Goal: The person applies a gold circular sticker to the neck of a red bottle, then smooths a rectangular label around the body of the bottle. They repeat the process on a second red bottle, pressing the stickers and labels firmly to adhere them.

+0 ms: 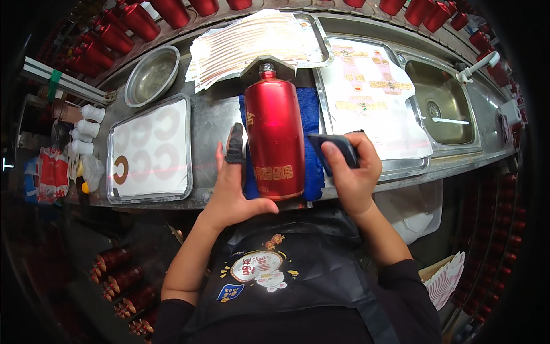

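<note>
A glossy red bottle (275, 123) with gold ornament near its base lies on a blue cloth (312, 172), its neck against a metal holder (285, 67) at the far end. My left hand (229, 192) is at the bottle's left side, fingers stretched out and thumb pointing across near the base. Whether it presses on the bottle I cannot tell. Black covering wraps one of its fingers. Right of the bottle, my right hand (358, 172) grips a dark flat scraper (334, 152) between thumb and fingers, its edge close to the bottle's side.
Left stands a tray (189, 172) with a white sheet and a brown C-shaped piece (120, 169); behind it, a metal bowl (152, 76). Stacked decal sheets (246, 46) lie at the back. At right are a tray of gold-printed decals (366, 77) and a sink (441, 103). Red bottles line the back.
</note>
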The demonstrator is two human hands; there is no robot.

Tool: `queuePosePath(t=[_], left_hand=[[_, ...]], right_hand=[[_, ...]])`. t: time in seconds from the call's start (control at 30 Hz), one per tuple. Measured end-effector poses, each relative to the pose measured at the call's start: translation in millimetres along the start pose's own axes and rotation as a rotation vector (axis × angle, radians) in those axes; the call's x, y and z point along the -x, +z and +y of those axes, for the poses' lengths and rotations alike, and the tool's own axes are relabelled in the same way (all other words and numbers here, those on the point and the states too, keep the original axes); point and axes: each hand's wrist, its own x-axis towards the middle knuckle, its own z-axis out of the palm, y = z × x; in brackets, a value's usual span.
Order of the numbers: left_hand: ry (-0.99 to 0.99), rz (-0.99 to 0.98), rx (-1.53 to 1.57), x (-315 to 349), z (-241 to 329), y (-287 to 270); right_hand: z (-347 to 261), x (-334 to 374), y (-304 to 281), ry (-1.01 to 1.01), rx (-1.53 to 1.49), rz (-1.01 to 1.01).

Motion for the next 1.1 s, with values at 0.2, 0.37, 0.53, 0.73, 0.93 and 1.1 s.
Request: queuePosePath(t=[0.2,0.37,0.53,0.73,0.93,1.1], left_hand=[[-0.034,0.413,0.377,-41,4,-14],[-0.158,0.498,0.338,-102,9,-29],[-0.355,0.235,0.094,-130,-21,-27],[-0.156,0.093,-0.162,-161,-43,-1],[-0.250,0.393,0.345,-56,-44,-77],[-0.431,0.620,0.167,160,21,-173]], right_hand=[[16,-13,-4,-0.027,0.078,-0.015],[25,-14,-26,0.158,-0.303,-0.181],[-9,10,-20,0.109,0.131,-0.367],[9,38,54,-0.322,0.129,-0.483],[-35,47,25,-0.263,0.122,-0.807],[-52,19,88,-0.681,0.280,-1.199]])
